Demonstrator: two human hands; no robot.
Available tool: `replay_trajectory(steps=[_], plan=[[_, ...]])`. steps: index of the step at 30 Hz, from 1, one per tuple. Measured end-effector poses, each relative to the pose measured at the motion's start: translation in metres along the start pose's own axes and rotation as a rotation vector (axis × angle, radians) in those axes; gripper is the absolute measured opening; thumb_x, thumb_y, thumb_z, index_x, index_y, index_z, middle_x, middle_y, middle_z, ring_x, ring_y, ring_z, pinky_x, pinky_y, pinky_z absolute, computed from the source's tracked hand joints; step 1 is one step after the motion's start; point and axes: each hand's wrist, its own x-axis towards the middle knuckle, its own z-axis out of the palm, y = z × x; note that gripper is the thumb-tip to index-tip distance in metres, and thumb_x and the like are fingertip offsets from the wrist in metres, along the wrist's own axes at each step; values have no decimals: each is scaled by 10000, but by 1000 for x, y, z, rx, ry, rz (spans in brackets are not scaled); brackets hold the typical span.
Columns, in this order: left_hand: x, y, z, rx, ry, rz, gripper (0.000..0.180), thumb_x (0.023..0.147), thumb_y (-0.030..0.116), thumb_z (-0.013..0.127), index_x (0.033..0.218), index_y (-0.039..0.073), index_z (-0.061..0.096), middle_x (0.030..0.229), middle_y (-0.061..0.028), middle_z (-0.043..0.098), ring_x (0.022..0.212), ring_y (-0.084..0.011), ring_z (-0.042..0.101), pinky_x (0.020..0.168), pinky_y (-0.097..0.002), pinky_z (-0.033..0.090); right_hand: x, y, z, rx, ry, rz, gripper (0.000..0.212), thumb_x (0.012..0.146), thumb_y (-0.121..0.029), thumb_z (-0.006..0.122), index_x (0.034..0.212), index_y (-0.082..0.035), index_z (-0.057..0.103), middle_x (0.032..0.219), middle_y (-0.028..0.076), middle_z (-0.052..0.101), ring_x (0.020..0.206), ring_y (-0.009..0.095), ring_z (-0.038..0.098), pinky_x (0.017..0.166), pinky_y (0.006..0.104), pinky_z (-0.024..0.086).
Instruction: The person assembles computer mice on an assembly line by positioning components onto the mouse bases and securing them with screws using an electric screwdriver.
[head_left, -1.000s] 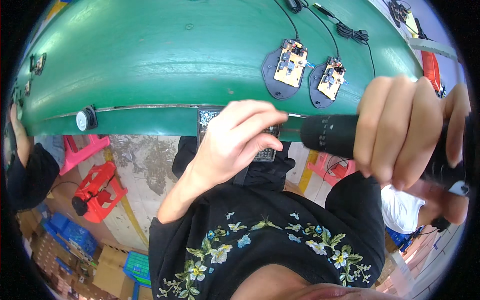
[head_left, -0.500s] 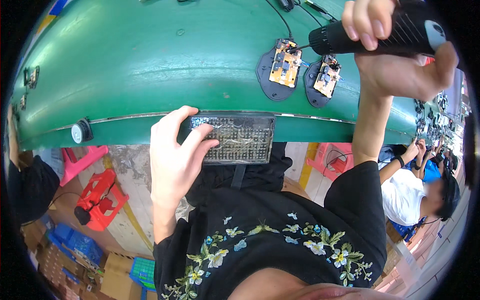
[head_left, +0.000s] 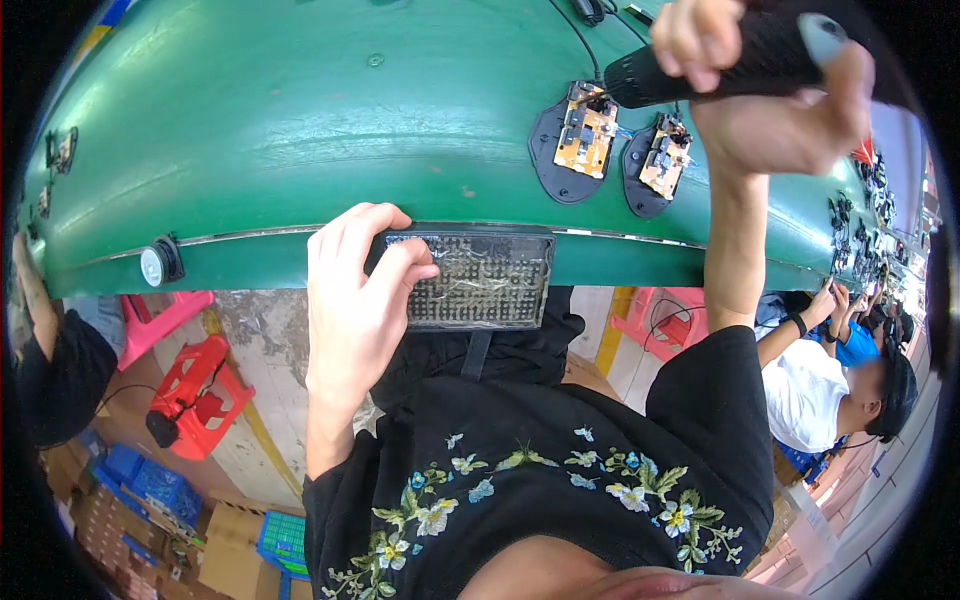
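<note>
My right hand (head_left: 770, 110) is wrapped round a black electric screwdriver (head_left: 690, 80), blurred by motion. The screwdriver's bit points left at the upper right of a yellow circuit board (head_left: 585, 135); whether it touches a screw cannot be made out. That board sits on a dark rounded base (head_left: 568, 187) with a cable, like an opened computer mouse. A similar base (head_left: 642, 198) with a smaller-looking board lies just right. My left hand (head_left: 355, 290) is at the left end of a dark rectangular tray (head_left: 480, 318) of small holes, thumb and forefinger pinched together above it. Anything between those fingertips is hidden.
The bases lie on a green belt (head_left: 280, 150). A round white-and-black knob (head_left: 158, 263) is on its near edge at left. Small parts (head_left: 62, 150) lie far left. Red stools (head_left: 203, 395) stand below. A co-worker (head_left: 815, 395) is at right, another (head_left: 60, 380) at left.
The belt surface and both circuit boards have shifted slightly right. My right hand and screwdriver have moved left and tilted a little. My left thumb and forefinger have closed together over the tray.
</note>
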Motion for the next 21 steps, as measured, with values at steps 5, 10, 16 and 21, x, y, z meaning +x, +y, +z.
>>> replay_trajectory(steps=[5, 10, 16, 21], plan=[[2, -3, -2, -98, 148, 143, 265, 685, 8, 831, 892, 58, 674, 1005, -68, 696, 980, -284, 671, 838, -393, 493, 1, 6, 1, -10, -2, -41, 655, 1033, -617, 404, 1094, 29, 498, 600, 82, 525, 422, 157, 479, 413, 309, 435], [11, 3, -3, -290, 194, 110, 262, 684, -67, 821, 900, 35, 714, 885, -70, 726, 820, -266, 688, 725, -346, 527, 2, -14, 4, -59, 21, -64, 660, 1039, -605, 377, 1141, 37, 488, 610, 73, 528, 428, 151, 481, 416, 309, 435], [68, 14, 3, -317, 107, 211, 263, 774, -20, 806, 1022, 38, 743, 883, -79, 730, 789, -236, 683, 718, -328, 527, -3, -55, -34, 77, -104, -8, 594, 1038, -545, 404, 1186, 27, 463, 634, 78, 540, 448, 163, 499, 434, 315, 447], [111, 25, 27, -347, 19, 274, 288, 817, 7, 793, 1101, 38, 754, 853, -77, 723, 769, -200, 682, 721, -305, 530, -4, -64, -18, 126, -201, 33, 546, 1038, -495, 427, 1223, 19, 441, 655, 83, 550, 465, 173, 514, 450, 320, 457]])
